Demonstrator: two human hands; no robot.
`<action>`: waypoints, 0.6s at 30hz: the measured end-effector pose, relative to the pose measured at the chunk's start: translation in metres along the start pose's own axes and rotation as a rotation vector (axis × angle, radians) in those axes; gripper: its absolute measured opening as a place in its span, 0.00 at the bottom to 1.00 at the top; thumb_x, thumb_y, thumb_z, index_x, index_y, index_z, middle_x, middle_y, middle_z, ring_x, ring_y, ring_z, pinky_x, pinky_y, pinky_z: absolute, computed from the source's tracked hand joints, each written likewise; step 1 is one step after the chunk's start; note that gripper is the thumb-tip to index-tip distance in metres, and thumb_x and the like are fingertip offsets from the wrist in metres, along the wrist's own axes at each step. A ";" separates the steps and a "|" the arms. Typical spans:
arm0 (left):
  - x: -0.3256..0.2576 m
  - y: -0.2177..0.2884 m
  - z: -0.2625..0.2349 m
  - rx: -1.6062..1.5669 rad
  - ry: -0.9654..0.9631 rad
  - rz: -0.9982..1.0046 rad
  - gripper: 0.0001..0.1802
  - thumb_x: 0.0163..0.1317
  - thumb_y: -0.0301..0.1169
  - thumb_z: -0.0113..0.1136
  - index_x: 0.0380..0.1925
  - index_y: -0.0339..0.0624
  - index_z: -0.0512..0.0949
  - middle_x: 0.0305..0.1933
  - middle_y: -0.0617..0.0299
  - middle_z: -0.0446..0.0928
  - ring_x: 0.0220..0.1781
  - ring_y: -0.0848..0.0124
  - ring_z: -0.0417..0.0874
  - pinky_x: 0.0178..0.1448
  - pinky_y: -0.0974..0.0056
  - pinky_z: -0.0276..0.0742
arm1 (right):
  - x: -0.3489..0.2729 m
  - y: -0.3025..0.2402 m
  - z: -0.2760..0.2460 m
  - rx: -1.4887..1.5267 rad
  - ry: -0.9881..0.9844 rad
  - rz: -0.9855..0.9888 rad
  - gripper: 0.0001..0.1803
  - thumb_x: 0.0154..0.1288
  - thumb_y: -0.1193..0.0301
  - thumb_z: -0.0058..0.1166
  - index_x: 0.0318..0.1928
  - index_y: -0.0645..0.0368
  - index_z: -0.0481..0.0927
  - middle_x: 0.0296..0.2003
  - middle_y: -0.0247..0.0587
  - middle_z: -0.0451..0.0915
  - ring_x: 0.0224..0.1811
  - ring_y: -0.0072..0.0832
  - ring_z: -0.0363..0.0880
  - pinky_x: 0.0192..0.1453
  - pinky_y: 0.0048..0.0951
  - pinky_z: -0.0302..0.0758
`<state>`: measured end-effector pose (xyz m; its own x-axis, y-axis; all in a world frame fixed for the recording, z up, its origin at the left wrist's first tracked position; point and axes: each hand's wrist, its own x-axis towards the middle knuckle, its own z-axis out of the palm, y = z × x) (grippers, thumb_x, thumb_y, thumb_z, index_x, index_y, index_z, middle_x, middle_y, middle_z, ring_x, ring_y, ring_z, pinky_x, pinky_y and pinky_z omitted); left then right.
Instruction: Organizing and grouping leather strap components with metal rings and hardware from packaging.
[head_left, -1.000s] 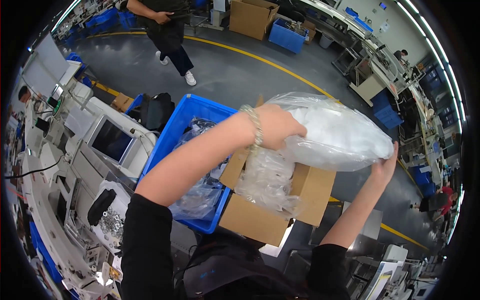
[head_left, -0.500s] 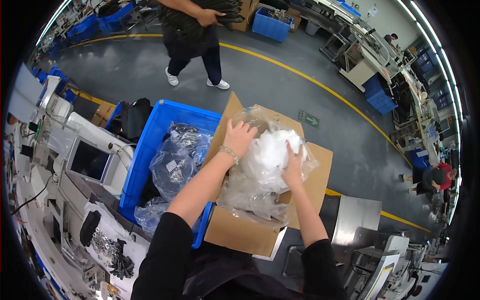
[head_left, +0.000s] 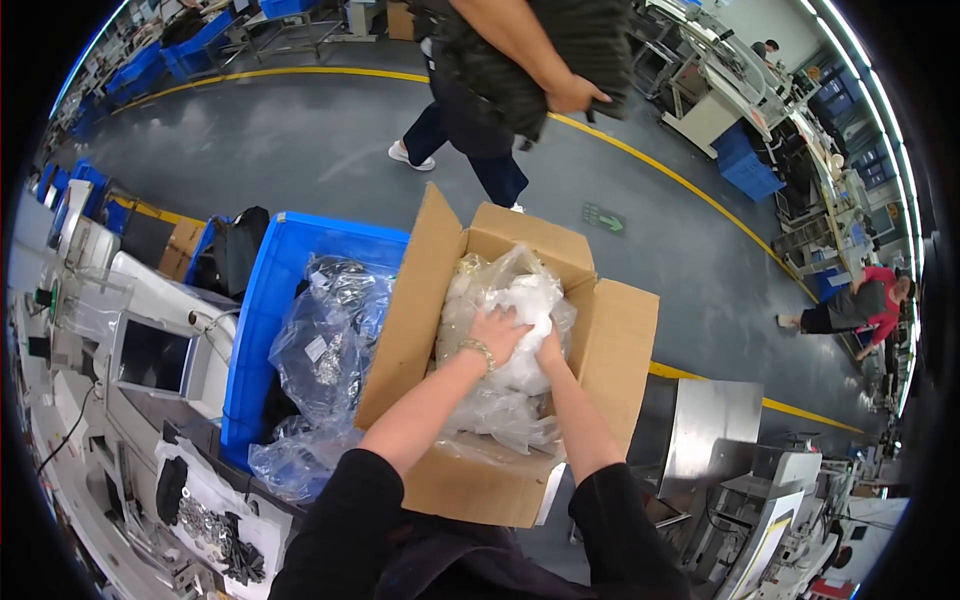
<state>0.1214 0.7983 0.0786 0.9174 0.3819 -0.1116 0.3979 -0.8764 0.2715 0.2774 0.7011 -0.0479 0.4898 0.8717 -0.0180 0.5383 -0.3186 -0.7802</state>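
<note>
Between my two hands is a clear plastic bag of white contents (head_left: 535, 296), down inside an open cardboard box (head_left: 620, 340). My left hand (head_left: 500, 335), with a bracelet at the wrist, grips the near left side of the bag, its fingers bent over the top. On the bag's right side is my right hand (head_left: 551, 352), its fingertips partly hidden by the plastic. More clear plastic bags (head_left: 500, 415) lie in the box under and around it. What the white contents are, I cannot make out.
A blue bin (head_left: 262, 290) left of the box holds clear bags of small metal-looking parts (head_left: 325, 335). Machines with a screen (head_left: 155, 353) stand further left. A person (head_left: 480, 130) carrying dark ribbed material walks just beyond the box. Another person (head_left: 870, 310) is at far right.
Both hands have gone down into the box with the white-filled bag, the left moving off the box's upper left side. The walking person has moved right and come closer.
</note>
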 end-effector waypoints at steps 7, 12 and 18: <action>0.024 -0.035 0.047 0.035 -0.160 -0.404 0.24 0.62 0.42 0.40 0.57 0.49 0.65 0.59 0.61 0.66 0.64 0.66 0.61 0.60 0.47 0.56 | -0.030 -0.150 -0.032 -0.131 0.158 -0.094 0.30 0.59 0.71 0.50 0.63 0.50 0.59 0.60 0.54 0.61 0.62 0.42 0.61 0.63 0.42 0.59; 0.020 -0.039 0.030 -0.122 -0.269 -0.225 0.28 0.58 0.39 0.48 0.59 0.44 0.62 0.59 0.57 0.66 0.63 0.64 0.62 0.66 0.51 0.50 | -0.003 -0.123 -0.014 -0.518 -0.120 0.051 0.26 0.63 0.67 0.43 0.63 0.46 0.59 0.63 0.48 0.58 0.66 0.43 0.54 0.62 0.63 0.49; -0.033 -0.056 -0.008 -0.210 -0.011 0.013 0.23 0.51 0.29 0.55 0.51 0.43 0.70 0.56 0.55 0.67 0.60 0.59 0.65 0.63 0.50 0.56 | 0.003 -0.103 0.029 -0.780 0.000 -0.035 0.23 0.62 0.68 0.42 0.59 0.47 0.62 0.62 0.44 0.60 0.66 0.40 0.55 0.63 0.65 0.44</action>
<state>0.0686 0.8369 0.0745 0.9229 0.3668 -0.1167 0.3770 -0.8003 0.4663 0.2033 0.7472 0.0145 0.4636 0.8860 -0.0018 0.8800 -0.4607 -0.1155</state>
